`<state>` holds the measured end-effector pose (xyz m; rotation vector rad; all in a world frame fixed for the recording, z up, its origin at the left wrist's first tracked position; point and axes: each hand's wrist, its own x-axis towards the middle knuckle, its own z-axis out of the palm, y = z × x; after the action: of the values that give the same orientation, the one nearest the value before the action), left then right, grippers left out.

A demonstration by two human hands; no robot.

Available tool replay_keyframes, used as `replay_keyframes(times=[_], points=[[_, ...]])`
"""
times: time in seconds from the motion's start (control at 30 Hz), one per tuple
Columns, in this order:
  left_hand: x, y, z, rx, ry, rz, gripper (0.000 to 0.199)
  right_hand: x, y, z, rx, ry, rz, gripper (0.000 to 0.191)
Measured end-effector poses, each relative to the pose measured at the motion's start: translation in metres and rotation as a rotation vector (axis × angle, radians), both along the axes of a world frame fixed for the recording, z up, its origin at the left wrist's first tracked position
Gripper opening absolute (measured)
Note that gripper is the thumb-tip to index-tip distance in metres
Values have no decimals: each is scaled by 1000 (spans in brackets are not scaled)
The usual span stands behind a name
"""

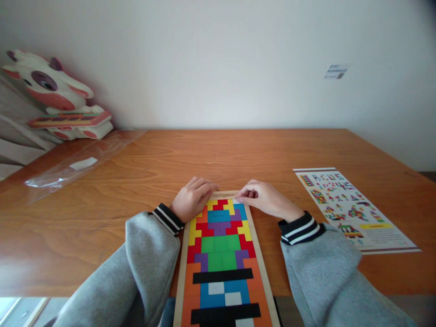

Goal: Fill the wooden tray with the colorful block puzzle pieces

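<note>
A long wooden puzzle board (pixel 260 272) filled with coloured block pieces lies in front of me, its near end reaching past the table's front edge. My left hand (pixel 195 198) rests on the board's far left corner, fingers bent together over the frame; whether they hold anything is hidden. At the far right corner, my right hand (pixel 264 197) has thumb and fingers pinched together, touching the board beside a small white patch (pixel 235 201). Two black bars (pixel 223 275) cross the lower pieces, with green pieces (pixel 220 244) above them.
A printed pattern sheet (pixel 354 204) lies on the wooden table (pixel 221 154) at the right. Clear plastic packaging (pixel 98 152) is at the left, near a cow-shaped toy keyboard (pixel 70 120). A white wall (pixel 218 63) stands behind the table.
</note>
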<state>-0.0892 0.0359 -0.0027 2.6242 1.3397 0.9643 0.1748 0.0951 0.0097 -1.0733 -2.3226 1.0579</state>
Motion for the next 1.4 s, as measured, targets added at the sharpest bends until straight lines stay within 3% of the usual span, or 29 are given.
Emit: replay_keyframes(times=[0.17, 0.4, 0.57, 0.7, 0.83, 0.97, 1.1, 1.2, 1.3, 1.4], points=[[-1, 0, 0, -8, -8, 3, 26, -4, -2, -3, -62, 49, -42, 27], [-3, 0, 0, -33, -35, 37, 27, -8, -6, -2, 36, 26, -69, 27], [-11, -10, 2, -22, -64, 76, 29, -5, -14, -9, 163, 72, -173, 31], [-17, -35, 4, 3, -74, 108, 25, 6, -35, -16, 259, 122, -202, 28], [-24, -74, 3, 24, -46, 98, 22, 26, -71, -14, 361, 103, -147, 26], [-33, -116, 2, -53, 14, -4, 29, 49, -107, -8, 409, 39, 36, 40], [-39, -140, 2, -124, 86, -34, 53, 58, -124, -6, 434, -104, 184, 52], [-41, -139, 2, -155, 139, -21, 64, 55, -123, -8, 448, -146, 167, 54], [-42, -127, 2, -160, 186, 11, 63, 47, -115, -13, 489, -116, 70, 46], [-39, -111, 0, -143, 151, 167, 50, 35, -101, -19, 532, -100, -77, 35]])
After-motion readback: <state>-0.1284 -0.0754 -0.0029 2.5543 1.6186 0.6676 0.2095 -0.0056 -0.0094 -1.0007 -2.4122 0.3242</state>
